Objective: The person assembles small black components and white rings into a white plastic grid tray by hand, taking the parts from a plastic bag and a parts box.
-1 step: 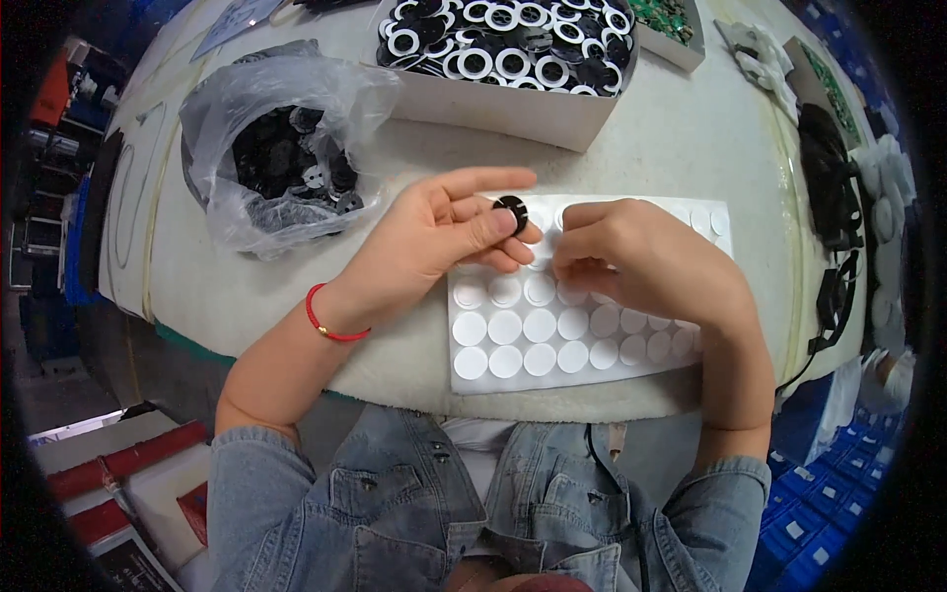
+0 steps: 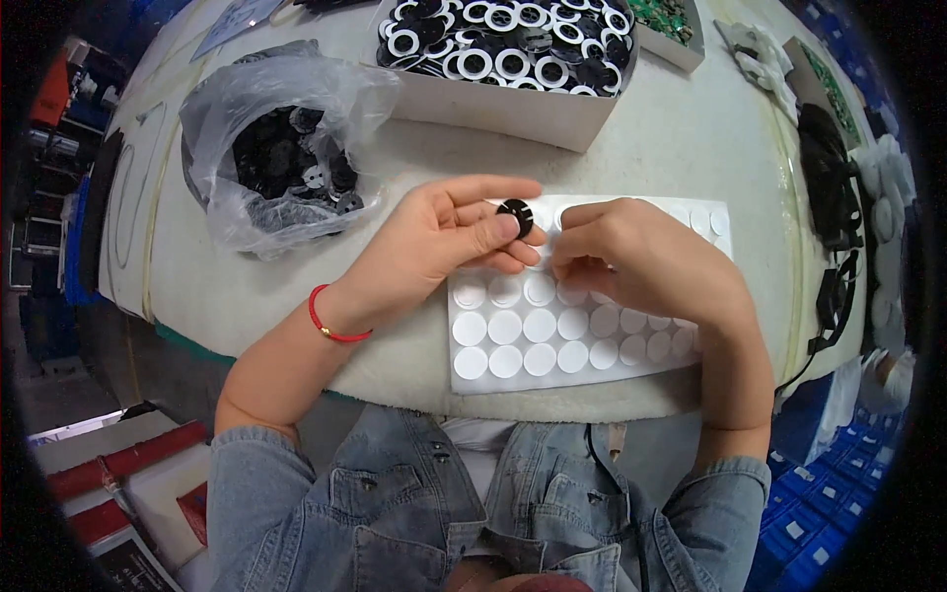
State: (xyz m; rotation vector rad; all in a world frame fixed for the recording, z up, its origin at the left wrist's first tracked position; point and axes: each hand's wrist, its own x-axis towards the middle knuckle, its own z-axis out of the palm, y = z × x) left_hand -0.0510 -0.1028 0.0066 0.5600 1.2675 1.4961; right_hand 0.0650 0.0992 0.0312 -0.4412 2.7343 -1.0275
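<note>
Between the thumb and fingers of my left hand (image 2: 449, 225) is a small round black disc (image 2: 515, 218) with pale marks on its face. The index finger stretches out above it. My right hand (image 2: 631, 252) is closed just to the right, fingertips pinched together and pointing down over the sheet; whatever they hold is hidden. Under both hands lies a white sheet (image 2: 582, 383) carrying rows of round white stickers (image 2: 540, 326). The right hand and forearm cover part of its rows.
A clear plastic bag (image 2: 212, 148) of black discs (image 2: 286, 153) stands on the left. Beyond the sheet is an open cardboard box (image 2: 493, 107) filled with black parts and white rings (image 2: 512, 64). A tray of green circuit boards (image 2: 663, 18) sits at the back right, black straps (image 2: 829, 178) further right.
My left hand has shifted very slightly to the right with the black disc, whose face is turned a little more into view. The right hand is nearly still.
</note>
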